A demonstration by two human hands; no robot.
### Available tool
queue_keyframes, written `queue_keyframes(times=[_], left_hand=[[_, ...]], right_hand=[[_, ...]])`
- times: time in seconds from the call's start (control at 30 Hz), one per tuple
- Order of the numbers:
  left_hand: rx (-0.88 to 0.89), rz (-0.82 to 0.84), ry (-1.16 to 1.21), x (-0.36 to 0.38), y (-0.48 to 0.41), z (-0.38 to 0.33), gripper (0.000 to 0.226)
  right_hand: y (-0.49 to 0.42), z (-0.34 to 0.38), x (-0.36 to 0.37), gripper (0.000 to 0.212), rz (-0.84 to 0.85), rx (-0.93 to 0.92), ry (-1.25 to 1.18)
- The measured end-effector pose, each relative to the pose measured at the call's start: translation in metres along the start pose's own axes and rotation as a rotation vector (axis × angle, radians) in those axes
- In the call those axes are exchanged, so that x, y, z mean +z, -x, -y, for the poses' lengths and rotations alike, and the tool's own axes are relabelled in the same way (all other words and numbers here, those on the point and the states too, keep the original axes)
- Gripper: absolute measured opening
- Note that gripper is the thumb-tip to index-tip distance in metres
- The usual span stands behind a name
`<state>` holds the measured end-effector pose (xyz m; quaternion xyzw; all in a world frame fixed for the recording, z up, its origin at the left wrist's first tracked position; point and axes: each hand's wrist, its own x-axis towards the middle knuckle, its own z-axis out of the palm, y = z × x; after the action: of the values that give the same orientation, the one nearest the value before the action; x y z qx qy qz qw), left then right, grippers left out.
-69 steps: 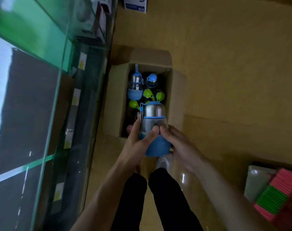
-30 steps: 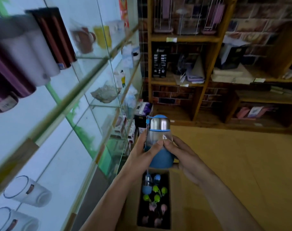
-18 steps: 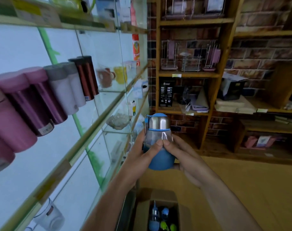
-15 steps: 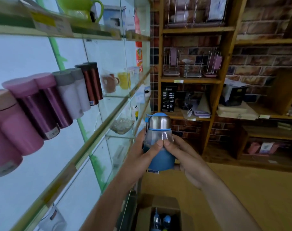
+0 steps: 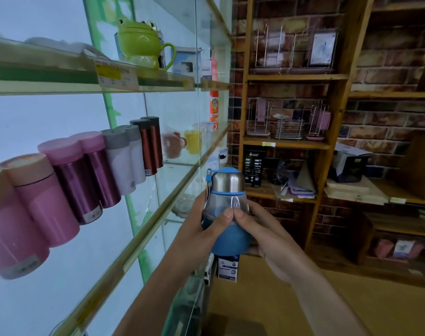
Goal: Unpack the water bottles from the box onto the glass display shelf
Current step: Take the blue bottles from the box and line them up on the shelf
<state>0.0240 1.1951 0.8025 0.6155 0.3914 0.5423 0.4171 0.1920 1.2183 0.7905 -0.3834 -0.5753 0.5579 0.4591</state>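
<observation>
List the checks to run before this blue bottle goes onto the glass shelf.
1. Grip: left hand and right hand both hold the clear water bottle with the blue sleeve: ok.
2. Bottle upright: ok.
3. Bare spot on the glass display shelf beyond the dark red flasks: ok.
4. Bottle base higher than the shelf edge: cannot tell.
5. The steel cap screwed tight: cannot tell.

shop: glass display shelves (image 5: pixel 158 209) with price tags (image 5: pixel 115 75), rows of flasks (image 5: pixel 85 173), boxed stock.
</observation>
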Motion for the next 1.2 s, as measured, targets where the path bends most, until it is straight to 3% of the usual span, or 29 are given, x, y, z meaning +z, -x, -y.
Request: queue_keyframes(times=[0.43,0.73,1.2], left_hand=[[0.026,-0.214,-0.076,-0.019,-0.002,-0.016,0.05],[-0.014,-0.44,-0.128,-0.038,0.014,-0.03,0.052],[-0.025,-0.822,-0.327,-0.062,0.084,-0.06,0.054]], right_hand=[[-0.035,0.022,0.018,0.08,0.193,-0.034,0.011],[-0.06,0.033,0.048,0.05,0.453,-0.083,-0.016],[-0.064,0.034,0.129,0.052,0.839,-0.127,-0.038]])
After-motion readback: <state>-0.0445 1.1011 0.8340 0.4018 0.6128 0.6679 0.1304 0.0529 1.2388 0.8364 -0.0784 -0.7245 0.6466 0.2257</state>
